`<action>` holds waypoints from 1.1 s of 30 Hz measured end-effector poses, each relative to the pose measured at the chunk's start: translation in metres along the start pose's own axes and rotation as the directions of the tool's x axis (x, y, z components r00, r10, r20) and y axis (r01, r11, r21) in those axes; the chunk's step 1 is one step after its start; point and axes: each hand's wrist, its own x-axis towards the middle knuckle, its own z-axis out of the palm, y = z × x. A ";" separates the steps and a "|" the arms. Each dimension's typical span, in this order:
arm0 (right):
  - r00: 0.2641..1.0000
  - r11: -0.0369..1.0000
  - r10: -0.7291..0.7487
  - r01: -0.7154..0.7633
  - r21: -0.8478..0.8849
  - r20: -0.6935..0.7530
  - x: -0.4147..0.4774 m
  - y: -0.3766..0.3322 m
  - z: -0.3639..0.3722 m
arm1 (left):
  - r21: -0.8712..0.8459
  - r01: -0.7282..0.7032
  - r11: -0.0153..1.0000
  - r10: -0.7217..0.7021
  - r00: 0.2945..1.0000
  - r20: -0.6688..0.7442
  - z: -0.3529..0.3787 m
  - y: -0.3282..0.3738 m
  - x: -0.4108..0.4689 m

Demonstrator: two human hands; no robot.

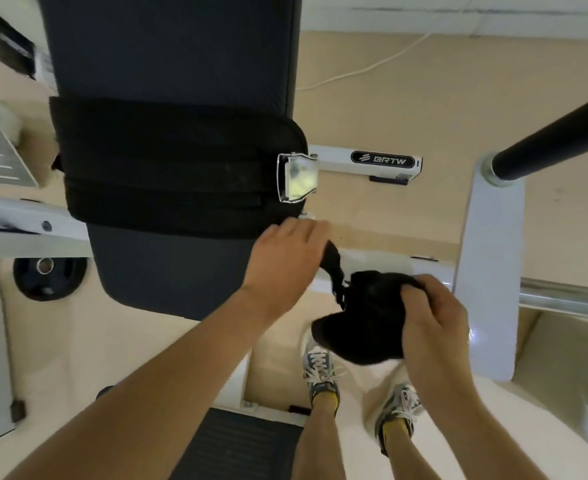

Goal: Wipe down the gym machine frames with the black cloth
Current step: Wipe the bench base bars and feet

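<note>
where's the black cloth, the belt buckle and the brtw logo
black cloth [365, 323], head view, on its bunched middle
belt buckle [297, 177], head view, on its shiny flat face
brtw logo [384, 160], head view, on the lettering of the black badge

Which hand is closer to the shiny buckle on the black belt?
Left. The left hand is just below the shiny buckle. The right hand is lower and farther to the right, gripping the bunched black cloth.
</note>
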 end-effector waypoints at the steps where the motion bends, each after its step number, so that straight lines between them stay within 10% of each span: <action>1: 0.997 0.999 0.004 0.000 -0.044 0.073 0.003 -0.007 -0.001 | -0.119 0.091 0.989 -0.097 0.994 -0.052 -0.016 -0.006 0.003; 4: 0.943 0.978 0.004 0.065 -0.198 0.332 0.014 -0.035 0.014 | -0.421 0.259 0.869 -0.313 0.948 -0.063 -0.056 -0.014 0.012; 11: 0.769 0.840 -0.335 0.506 -0.198 0.545 0.037 -0.108 0.096 | -0.430 0.353 0.831 -0.468 0.862 -0.197 -0.092 -0.066 0.034; 23: 0.718 0.843 -0.236 0.487 -0.230 0.655 0.023 -0.086 0.133 | -0.353 0.604 0.715 -0.691 0.686 -0.227 -0.059 -0.114 -0.008; 30: 0.864 0.904 -0.081 0.274 -0.329 0.498 0.049 -0.066 0.061 | -0.418 0.209 0.884 -0.338 0.903 -0.264 -0.055 -0.049 -0.007; 33: 0.861 0.839 -0.011 0.285 -0.464 0.509 0.068 -0.053 0.049 | -0.544 0.208 0.813 -0.188 0.978 0.093 -0.018 0.003 -0.024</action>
